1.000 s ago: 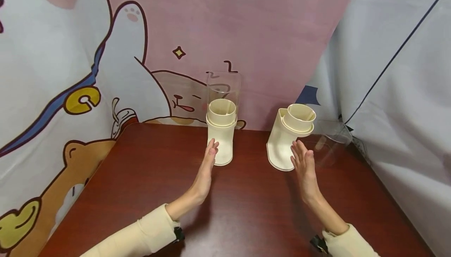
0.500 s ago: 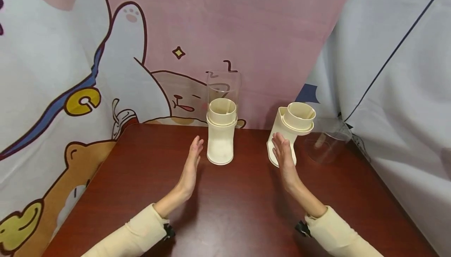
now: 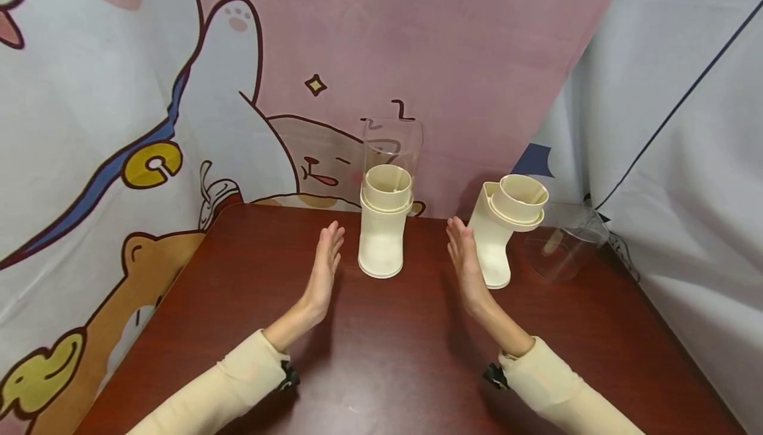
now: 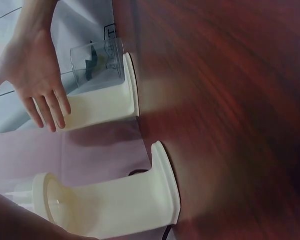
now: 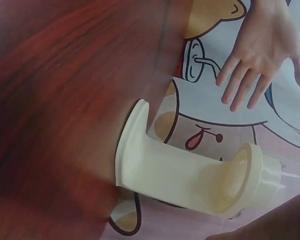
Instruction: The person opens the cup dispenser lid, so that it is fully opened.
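Compared with one second ago, my left hand point(image 3: 322, 271) and right hand point(image 3: 467, 268) have moved toward nine o'clock. They are apart, fingers straight, holding nothing. On the table point(image 3: 381, 369), first cream stand point(image 3: 381, 240) remains at twelve o'clock, second cream stand point(image 3: 495, 246) at one.

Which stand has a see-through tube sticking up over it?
The left stand: a clear tube rises above its ring. The right stand has a clear container beside it.
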